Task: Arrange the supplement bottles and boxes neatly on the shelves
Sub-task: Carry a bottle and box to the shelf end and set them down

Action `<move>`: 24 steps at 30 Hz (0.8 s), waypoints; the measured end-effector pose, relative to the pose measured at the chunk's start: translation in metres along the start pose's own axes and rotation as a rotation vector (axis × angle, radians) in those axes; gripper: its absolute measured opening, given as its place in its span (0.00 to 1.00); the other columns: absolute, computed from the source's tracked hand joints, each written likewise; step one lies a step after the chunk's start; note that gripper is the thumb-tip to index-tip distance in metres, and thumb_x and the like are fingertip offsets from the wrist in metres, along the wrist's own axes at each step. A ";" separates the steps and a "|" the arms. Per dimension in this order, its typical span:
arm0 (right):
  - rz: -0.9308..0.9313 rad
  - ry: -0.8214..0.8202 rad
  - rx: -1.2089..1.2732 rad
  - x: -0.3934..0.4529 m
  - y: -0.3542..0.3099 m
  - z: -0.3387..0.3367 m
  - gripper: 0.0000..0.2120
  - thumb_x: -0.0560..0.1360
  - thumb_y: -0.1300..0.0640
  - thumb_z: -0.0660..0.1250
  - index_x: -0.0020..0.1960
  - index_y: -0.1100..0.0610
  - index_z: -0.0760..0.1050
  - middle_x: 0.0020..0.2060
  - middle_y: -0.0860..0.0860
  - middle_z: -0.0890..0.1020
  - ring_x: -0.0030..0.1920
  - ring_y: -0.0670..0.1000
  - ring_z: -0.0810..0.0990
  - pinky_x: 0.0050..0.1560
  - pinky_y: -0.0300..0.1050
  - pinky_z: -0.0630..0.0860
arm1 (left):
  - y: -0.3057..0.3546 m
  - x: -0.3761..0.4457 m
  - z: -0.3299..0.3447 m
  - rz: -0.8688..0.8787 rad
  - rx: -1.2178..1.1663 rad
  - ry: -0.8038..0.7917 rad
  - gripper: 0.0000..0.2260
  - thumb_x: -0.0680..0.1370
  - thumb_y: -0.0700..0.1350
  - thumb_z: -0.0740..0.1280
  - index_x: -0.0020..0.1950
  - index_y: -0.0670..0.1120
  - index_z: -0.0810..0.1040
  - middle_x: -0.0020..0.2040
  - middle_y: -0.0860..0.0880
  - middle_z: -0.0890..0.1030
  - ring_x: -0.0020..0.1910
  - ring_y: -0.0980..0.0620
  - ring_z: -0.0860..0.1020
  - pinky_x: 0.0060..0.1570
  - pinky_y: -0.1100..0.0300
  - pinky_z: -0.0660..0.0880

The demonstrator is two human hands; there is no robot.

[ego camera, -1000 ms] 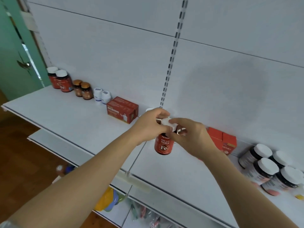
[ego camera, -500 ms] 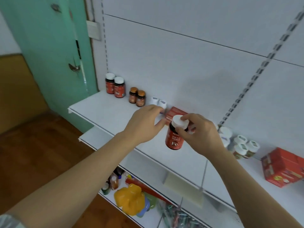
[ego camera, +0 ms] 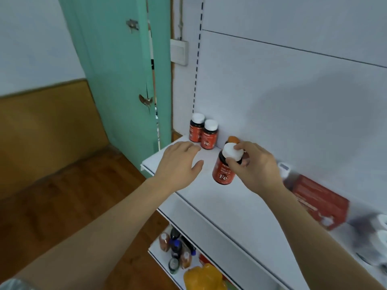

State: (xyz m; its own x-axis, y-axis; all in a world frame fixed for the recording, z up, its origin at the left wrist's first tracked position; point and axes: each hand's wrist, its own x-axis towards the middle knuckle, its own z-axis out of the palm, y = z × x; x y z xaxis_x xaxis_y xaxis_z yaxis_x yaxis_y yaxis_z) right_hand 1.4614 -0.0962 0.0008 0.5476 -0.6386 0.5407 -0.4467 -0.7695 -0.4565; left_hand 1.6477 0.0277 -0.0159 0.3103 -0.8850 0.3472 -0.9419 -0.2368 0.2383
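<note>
Bare shelf [ego camera: 182, 152] lies open left of two red bottles [ego camera: 204, 132] against the back panel.

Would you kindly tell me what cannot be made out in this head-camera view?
- Amber bottle: only its orange cap shows, the rest is behind the right hand and the held Fe bottle.
- Red box: print smeared by blur.
- White-capped bottles: blurred, cut by the right edge.
- Lower-shelf bottles: labels too small.

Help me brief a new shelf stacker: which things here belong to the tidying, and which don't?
Job: held Fe bottle, right hand, left hand, two matching bottles, red box, shelf.
Not: green door, wall switch.
</note>
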 end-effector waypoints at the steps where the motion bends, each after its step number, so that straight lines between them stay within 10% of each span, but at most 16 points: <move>1: 0.006 -0.004 0.002 0.012 -0.002 0.013 0.14 0.69 0.52 0.75 0.52 0.54 0.78 0.42 0.48 0.81 0.40 0.50 0.78 0.42 0.47 0.78 | -0.013 0.008 0.000 -0.002 0.016 -0.005 0.20 0.80 0.54 0.62 0.69 0.47 0.73 0.66 0.48 0.76 0.65 0.47 0.72 0.65 0.52 0.68; 24: 0.289 -0.122 -0.277 0.131 -0.058 0.195 0.16 0.74 0.52 0.71 0.60 0.56 0.76 0.49 0.52 0.81 0.41 0.53 0.78 0.38 0.45 0.72 | -0.220 0.129 0.050 0.208 -0.203 -0.129 0.19 0.79 0.54 0.62 0.68 0.48 0.73 0.65 0.49 0.75 0.65 0.48 0.71 0.66 0.49 0.70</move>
State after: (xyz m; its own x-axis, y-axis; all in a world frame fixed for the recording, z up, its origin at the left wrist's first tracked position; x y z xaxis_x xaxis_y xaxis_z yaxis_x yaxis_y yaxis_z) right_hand 1.6965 -0.1337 -0.0398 0.4445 -0.8356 0.3229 -0.7583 -0.5428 -0.3610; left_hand 1.8884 -0.0546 -0.0687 0.0827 -0.9527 0.2924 -0.9346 0.0277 0.3546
